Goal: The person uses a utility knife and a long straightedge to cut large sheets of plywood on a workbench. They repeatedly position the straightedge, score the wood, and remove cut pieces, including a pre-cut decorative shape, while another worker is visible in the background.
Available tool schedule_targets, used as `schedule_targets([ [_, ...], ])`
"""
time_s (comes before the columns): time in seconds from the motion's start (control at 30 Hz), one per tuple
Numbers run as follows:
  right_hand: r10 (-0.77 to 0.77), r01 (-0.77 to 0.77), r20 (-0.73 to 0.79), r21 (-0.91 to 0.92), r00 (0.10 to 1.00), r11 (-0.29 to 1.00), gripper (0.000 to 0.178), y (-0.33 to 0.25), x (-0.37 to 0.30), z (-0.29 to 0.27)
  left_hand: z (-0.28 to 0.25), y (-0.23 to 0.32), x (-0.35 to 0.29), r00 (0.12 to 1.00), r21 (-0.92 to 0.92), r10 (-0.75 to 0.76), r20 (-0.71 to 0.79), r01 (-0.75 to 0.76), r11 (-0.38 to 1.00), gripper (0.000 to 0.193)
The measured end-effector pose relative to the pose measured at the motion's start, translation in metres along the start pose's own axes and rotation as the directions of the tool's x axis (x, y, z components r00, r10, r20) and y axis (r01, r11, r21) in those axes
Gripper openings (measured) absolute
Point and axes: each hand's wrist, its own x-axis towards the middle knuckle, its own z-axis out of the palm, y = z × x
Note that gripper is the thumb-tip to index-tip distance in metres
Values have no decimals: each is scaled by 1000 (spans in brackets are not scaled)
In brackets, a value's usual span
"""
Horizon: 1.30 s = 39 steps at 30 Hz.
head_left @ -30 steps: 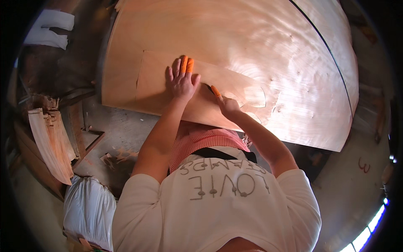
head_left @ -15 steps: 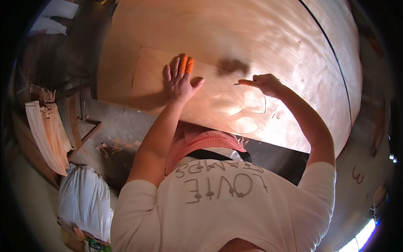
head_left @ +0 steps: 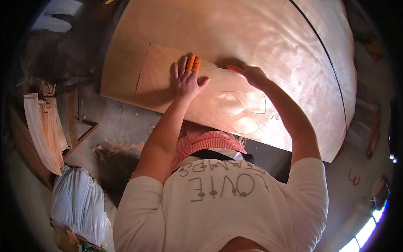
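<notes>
My left hand (head_left: 187, 84) lies flat with fingers spread on a smaller wood veneer piece (head_left: 152, 69). Orange covers wrap two of its fingers. That piece rests on a large, thin wood veneer sheet (head_left: 189, 29). To the right, my right hand (head_left: 254, 76) is closed, its orange-covered finger pointing left. A small dark tip sticks out from that finger close to the piece's far edge; the rest of the tool is hidden, so its kind is unclear. Nearer me, several leaf-shaped outlines (head_left: 228, 106) show in the wood.
A black strip (head_left: 321, 40) curves across the sheet's right side. Left of the table, a bundle of veneer strips (head_left: 44, 130) leans beside a wooden frame. Wood scraps (head_left: 124, 148) litter the floor, and a white sack (head_left: 79, 206) stands at lower left.
My right hand has moved left and farther from me, bringing the dark tip closer to my left hand. My left hand stays flat on the veneer piece. The whole view has shifted slightly.
</notes>
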Motion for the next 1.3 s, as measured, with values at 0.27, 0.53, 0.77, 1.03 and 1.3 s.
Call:
schedule_targets([
  [0.27,342,-337,58,-83,938,938,60,-25,-99,22,-9,78,-18,921,-159,379,88,-363,918,44],
  [0.53,708,-680,98,393,700,618,57,-25,-258,123,26,204,8,910,-102,409,62,-402,910,46],
  [0.77,789,-442,-171,750,590,493,63,78,-357,44,21,327,51,915,-48,387,115,-384,922,48],
  [1.03,736,-526,-447,515,509,677,53,125,-392,-47,-79,390,54,896,-52,421,139,-418,907,46],
  [1.3,655,-481,-555,447,512,755,7,64,-383,-55,-85,337,19,985,-123,175,9,-173,977,79],
])
